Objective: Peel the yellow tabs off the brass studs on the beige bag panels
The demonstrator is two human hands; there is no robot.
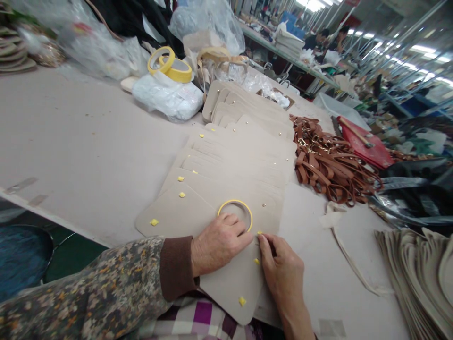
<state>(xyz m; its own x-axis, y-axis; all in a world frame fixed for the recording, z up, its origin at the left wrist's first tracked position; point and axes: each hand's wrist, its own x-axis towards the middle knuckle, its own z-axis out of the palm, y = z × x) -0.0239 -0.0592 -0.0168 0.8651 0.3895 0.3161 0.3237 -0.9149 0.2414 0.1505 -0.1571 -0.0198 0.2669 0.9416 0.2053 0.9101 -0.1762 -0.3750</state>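
Observation:
A roll of yellow tape (235,201) stands tilted over the beige panels, its near side in the closed fingers of my left hand (221,243). Just to the right, my right hand (285,267) pinches a small piece of yellow tape (259,233) at the right edge of the front beige panel (226,288). Other yellow tape bits dot this panel, one near its bottom corner (242,301) and one on its left end (154,222). Behind it, more beige panels (244,151) lie overlapped in a row, several with small metal studs.
Brown straps with metal clasps (318,160) are heaped on the right. Beige strips (417,278) lie stacked at the lower right. Two yellow tape rolls (179,71) rest on a white plastic-wrapped bundle (168,97). The table's edge (63,215) runs along the left; people sit far behind.

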